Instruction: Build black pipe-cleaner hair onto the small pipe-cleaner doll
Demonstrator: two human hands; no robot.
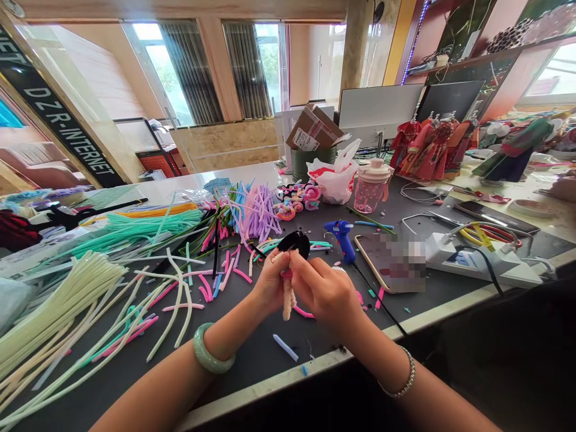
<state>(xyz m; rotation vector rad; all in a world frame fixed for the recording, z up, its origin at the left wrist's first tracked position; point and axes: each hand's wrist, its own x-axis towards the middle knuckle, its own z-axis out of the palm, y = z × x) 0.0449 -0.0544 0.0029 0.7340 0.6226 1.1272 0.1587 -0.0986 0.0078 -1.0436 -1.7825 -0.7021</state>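
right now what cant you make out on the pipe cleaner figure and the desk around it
Head view, the pipe cleaner figure: its middle is hidden by the left hand and right hand.
Head view, the phone: screen hidden by pixelated blur.
Head view, the dark bundle: cut off by the left edge.

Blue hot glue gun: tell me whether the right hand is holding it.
No, the blue hot glue gun stands on the dark tabletop, apart from the right hand.

Both forearms [171, 378] reach in over the front edge of the surface [252, 354], left hand [270, 282] and right hand [324, 291] close together, fingers curled, pinching something small.
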